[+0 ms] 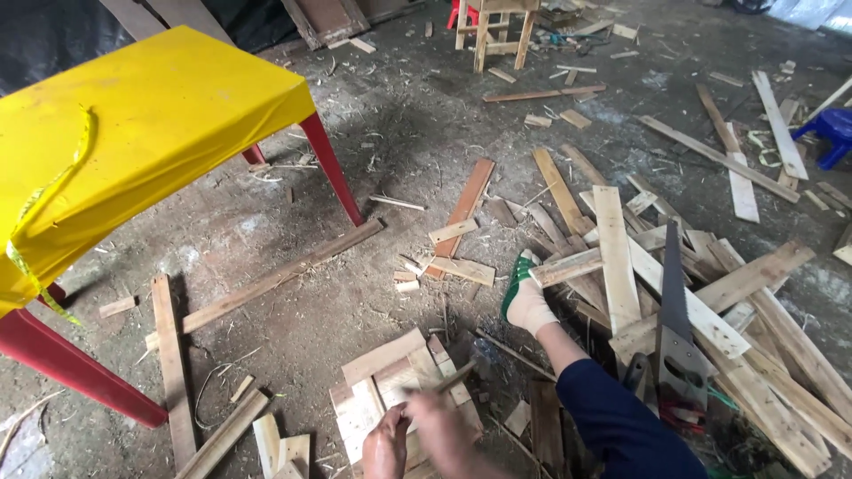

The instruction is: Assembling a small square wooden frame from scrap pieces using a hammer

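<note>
Head view – L hand (383, 448) on wood panel (390, 381); R hand (441, 424) grip clamped on stick (453, 379).

a small stack of short pale wood boards (390, 390) lies flat on the dirt floor, at the lower middle of the frame. a thin wood strip (448, 380) rests over it, tilted, one end pointing up to the right, its lower end blurred.
</note>
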